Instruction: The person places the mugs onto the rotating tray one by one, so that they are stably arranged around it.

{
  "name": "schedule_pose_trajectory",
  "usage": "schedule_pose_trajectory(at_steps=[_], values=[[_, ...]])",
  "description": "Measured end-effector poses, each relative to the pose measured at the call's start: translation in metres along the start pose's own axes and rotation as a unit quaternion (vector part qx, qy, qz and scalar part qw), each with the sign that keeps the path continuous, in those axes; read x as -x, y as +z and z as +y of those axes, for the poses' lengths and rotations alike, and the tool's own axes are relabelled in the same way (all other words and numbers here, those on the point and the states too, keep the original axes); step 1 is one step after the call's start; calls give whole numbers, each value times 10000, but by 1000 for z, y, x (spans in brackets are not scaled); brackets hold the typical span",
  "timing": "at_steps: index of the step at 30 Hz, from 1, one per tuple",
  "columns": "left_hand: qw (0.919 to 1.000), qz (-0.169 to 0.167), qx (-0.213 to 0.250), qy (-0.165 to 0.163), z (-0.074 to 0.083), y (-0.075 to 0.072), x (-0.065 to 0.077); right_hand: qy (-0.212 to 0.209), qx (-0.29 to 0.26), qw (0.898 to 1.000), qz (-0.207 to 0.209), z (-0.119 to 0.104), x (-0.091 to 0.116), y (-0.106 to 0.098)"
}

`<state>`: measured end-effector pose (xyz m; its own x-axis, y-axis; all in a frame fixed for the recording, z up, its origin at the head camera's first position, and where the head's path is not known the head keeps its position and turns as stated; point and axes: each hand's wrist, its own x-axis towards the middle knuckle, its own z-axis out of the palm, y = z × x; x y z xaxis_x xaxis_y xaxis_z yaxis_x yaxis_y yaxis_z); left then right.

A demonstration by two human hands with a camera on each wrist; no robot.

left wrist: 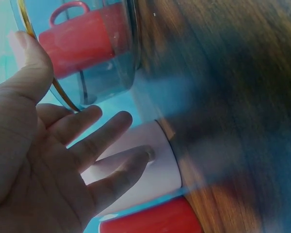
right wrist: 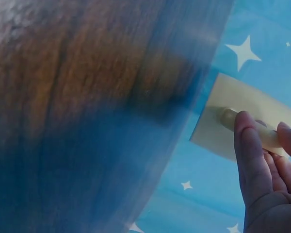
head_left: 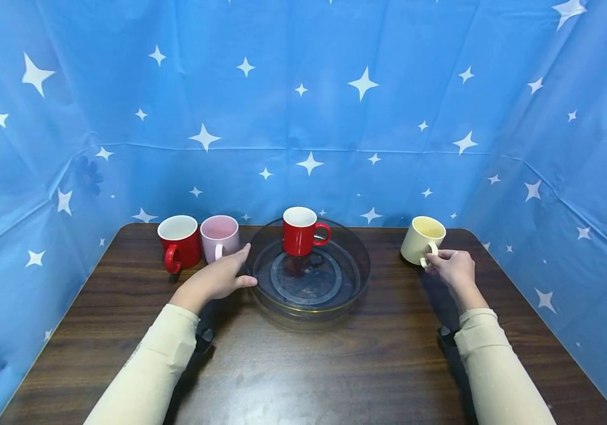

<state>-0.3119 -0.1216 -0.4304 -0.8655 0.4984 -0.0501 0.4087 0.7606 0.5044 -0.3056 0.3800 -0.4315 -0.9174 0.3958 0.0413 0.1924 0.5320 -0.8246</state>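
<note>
The handle [head_left: 433, 252] of the yellow mug [head_left: 415, 242] is pinched between the thumb and fingers of the right hand [head_left: 454, 271] at the right rear of the table [head_left: 303, 372], the mug being tilted slightly, though whether its base is touching the table cannot be told. The left hand [head_left: 219, 277] is held with fingers spread wide at the left rim of the glass bowl [head_left: 309, 309], in which a red mug [head_left: 298, 238] is stood upright, while a pink mug [head_left: 221, 237] and a second red mug [head_left: 185, 244] are set side by side left of the bowl.
</note>
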Motion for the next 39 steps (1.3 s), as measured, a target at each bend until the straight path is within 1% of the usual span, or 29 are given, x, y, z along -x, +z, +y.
schedule_pose_trajectory(at_steps=[6,9,11,17,20,23,30,35,39], values=[[10000,13,-7,42,1,-1,-1,96,-104,9999,16,-5,1,-2],[10000,21,-43,70,1,-1,-1,17,-108,9999,67,-8,2,-3],[10000,11,-34,31,1,-1,-2,-38,-80,9999,87,-10,3,-2],[10000,3,-75,37,1,-1,-3,-98,-152,9998,40,-17,6,-1],[10000,1,-51,32,1,-1,-2,-146,-103,9998,27,-20,7,0],[10000,3,-39,7,0,0,-2,-247,-68,9997,-17,-25,10,1],[9997,50,-140,173,-2,1,-2,-407,-156,9989,-177,-30,13,0],[9998,37,-177,94,-1,1,-2,-407,-406,9979,-289,-33,14,1],[9997,38,-234,50,-1,1,-2,-412,-434,9976,-349,-36,14,1]])
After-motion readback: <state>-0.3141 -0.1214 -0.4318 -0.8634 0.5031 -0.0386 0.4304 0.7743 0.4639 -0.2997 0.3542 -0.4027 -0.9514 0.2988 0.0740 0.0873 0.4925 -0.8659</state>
